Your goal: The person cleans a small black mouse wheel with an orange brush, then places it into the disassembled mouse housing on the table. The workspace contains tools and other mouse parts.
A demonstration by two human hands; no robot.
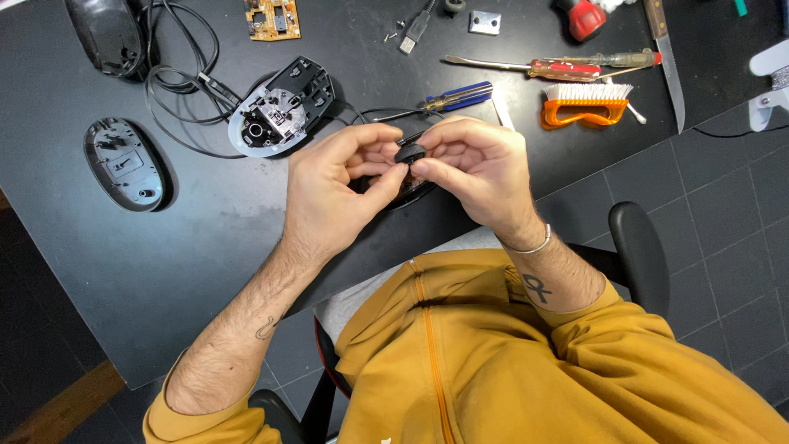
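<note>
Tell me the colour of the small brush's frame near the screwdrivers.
Orange, with white bristles: the brush shows clearly in the head view.

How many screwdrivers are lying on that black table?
2: a blue-handled screwdriver just beyond the hands, and a clear amber-handled screwdriver farther back, above the orange brush. Others may lie outside the view.

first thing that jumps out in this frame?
Both hands meet over the near edge of the black table: the left hand and right hand pinch a small round black wheel-like part between their fingertips. Just behind the left hand lies an opened computer mouse base with exposed innards. At far right, a bright orange-handled brush with white bristles lies beside red-handled and blue-handled screwdrivers.
</note>
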